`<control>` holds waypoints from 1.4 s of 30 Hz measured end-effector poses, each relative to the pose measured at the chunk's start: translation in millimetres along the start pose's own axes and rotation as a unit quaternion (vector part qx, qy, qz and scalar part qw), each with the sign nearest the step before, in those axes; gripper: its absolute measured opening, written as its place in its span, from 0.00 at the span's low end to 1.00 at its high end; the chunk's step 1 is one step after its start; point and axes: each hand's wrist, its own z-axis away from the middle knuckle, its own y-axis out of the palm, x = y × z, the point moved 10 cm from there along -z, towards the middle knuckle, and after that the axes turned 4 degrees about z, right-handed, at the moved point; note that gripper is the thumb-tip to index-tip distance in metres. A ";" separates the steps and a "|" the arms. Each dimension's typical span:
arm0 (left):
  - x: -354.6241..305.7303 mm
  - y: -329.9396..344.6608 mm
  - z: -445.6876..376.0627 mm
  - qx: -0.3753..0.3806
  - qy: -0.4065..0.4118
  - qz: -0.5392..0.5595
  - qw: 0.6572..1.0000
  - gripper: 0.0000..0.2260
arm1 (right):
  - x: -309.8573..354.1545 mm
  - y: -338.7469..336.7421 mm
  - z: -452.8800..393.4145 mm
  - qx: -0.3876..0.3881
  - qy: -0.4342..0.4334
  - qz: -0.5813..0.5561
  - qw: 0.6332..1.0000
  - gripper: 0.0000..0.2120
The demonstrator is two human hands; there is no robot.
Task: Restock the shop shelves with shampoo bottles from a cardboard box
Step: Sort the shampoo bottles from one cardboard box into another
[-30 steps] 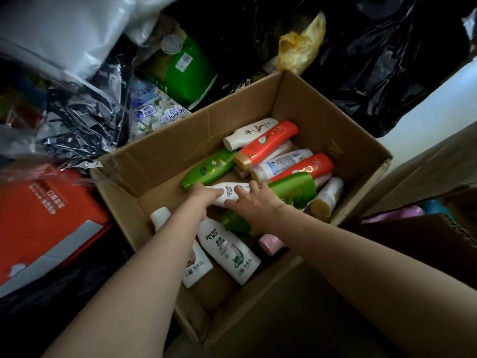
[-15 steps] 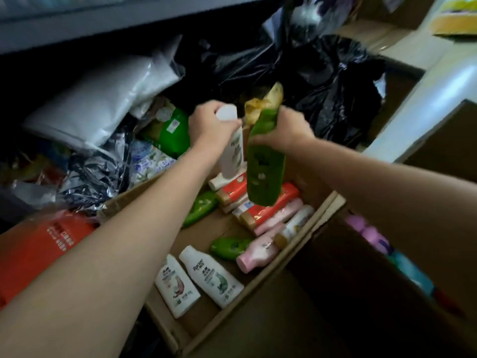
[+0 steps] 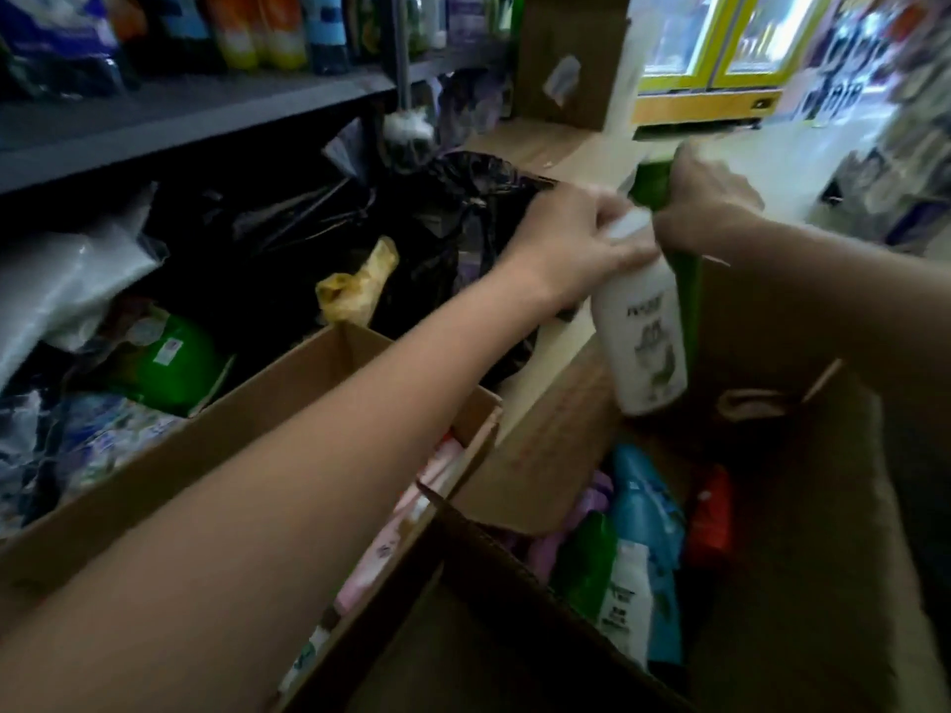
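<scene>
While I have both bottles lifted clear of the cardboard box [image 3: 288,403], most of the trouble I can foresee sits on my left. That shelf [image 3: 195,115] already looks crowded with packets and bottles, so pushing mine in carelessly could topple a neighbour. Below it, the black bags [image 3: 411,239] and loose packets crowd the floor beside the box, and I judge a dropped bottle would vanish among them.

Across the middle, my left hand [image 3: 571,249] is curled round the neck of the white bottle [image 3: 643,342], which hangs cap-up and slightly tilted. Gripping so high lets the heavy body swing; I think it could slip if I turn quickly.

Next to it, my right hand [image 3: 705,208] is wrapped round the green bottle [image 3: 653,182], mostly hidden behind the white one. They sit touching, so they may knock and twist in my fingers.

Further right, a second open box [image 3: 803,506] of coloured packs lies directly under both bottles; anything I let go would land there and get mixed in.
</scene>
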 end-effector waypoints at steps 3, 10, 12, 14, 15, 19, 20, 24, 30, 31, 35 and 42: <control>33.0 79.1 17.5 0.155 -0.068 -0.062 0.984 0.12 | -46.3 54.6 13.5 0.091 0.033 0.016 0.995 0.36; 52.3 150.3 35.9 0.255 -0.098 -0.094 0.957 0.18 | -110.3 159.5 52.2 0.265 0.051 0.120 0.955 0.28; 35.2 153.1 23.1 0.240 -0.079 -0.068 0.965 0.18 | -127.3 156.5 51.5 0.262 0.076 0.129 0.953 0.22; 17.0 157.8 10.4 0.232 -0.060 -0.050 0.970 0.19 | -142.7 138.7 43.3 0.233 0.111 0.130 0.957 0.16; 10.3 161.5 6.2 0.236 -0.052 -0.051 0.969 0.19 | -149.6 128.0 37.9 0.214 0.124 0.127 0.961 0.15; 9.3 177.7 6.8 0.295 -0.058 -0.068 0.951 0.20 | -175.2 100.9 27.9 0.177 0.162 0.033 0.970 0.30; 12.4 179.1 9.8 0.303 -0.059 -0.081 0.948 0.20 | -180.0 98.7 26.6 0.166 0.173 -0.010 0.971 0.32; 25.1 168.9 13.9 0.278 -0.059 -0.174 0.943 0.19 | -162.3 84.9 12.3 0.095 0.166 -0.169 0.967 0.33; 51.2 130.2 9.2 0.214 -0.090 -0.254 0.939 0.17 | -84.5 61.2 -7.5 -0.038 0.050 -0.245 0.967 0.29; 57.5 126.3 10.4 0.213 -0.094 -0.256 0.938 0.17 | -76.6 62.0 -7.5 -0.043 0.026 -0.228 0.972 0.28; 86.9 127.8 21.6 0.261 -0.114 -0.261 0.922 0.19 | -60.9 84.6 1.4 0.023 -0.080 -0.105 0.991 0.32; 108.2 177.3 48.3 0.390 -0.118 -0.223 0.885 0.19 | -87.8 179.8 47.1 0.288 -0.099 0.120 0.945 0.40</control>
